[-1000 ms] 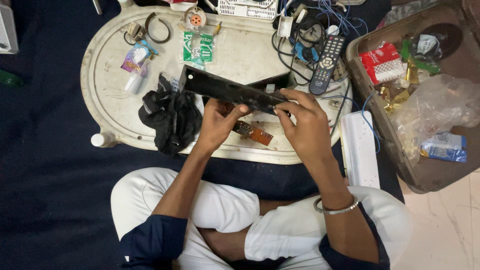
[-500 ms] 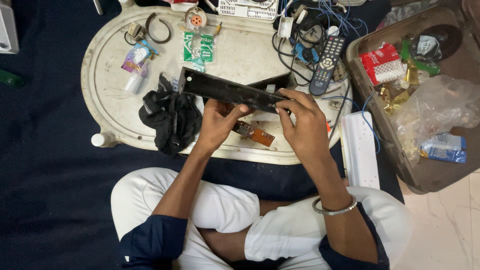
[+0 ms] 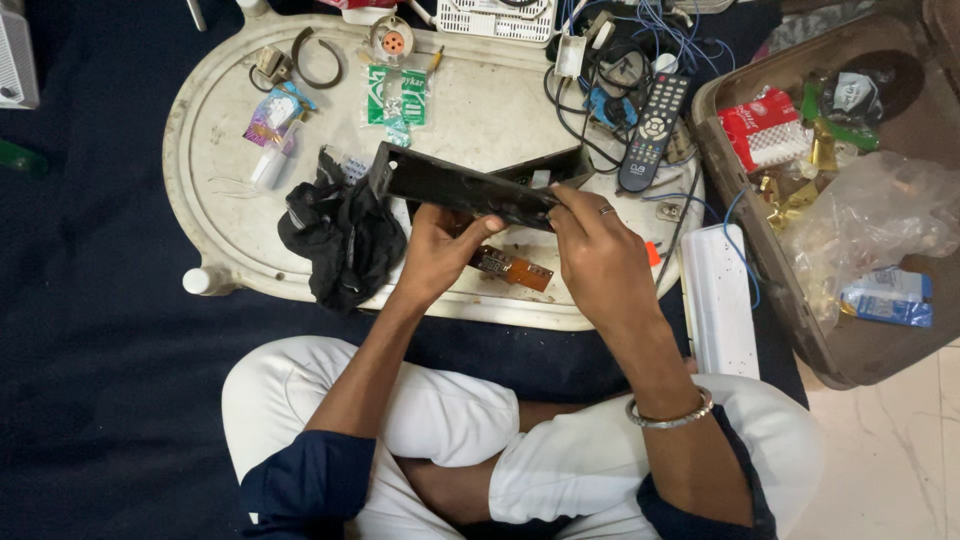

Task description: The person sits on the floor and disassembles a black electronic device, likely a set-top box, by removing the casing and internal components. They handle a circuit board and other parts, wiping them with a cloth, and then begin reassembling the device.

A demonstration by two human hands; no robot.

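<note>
A long black device casing [image 3: 455,187] is held tilted above the counter [image 3: 215,190], the left hand [image 3: 437,255] gripping it from below and the right hand [image 3: 598,262] pinching its right end. A small brown circuit board [image 3: 512,268] lies between the hands; a black cloth [image 3: 340,238] lies just left of them, a remote [image 3: 653,130] beyond the right hand.

Matt black plastic casing [image 3: 455,187] — crumpled black cloth [image 3: 340,235] — smooth, scuffed cream plastic tray [image 3: 215,215]

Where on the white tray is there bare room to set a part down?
Bare tray shows left of the black cloth, and mid-top between the green packet and the cables. The remote corner is crowded.
</note>
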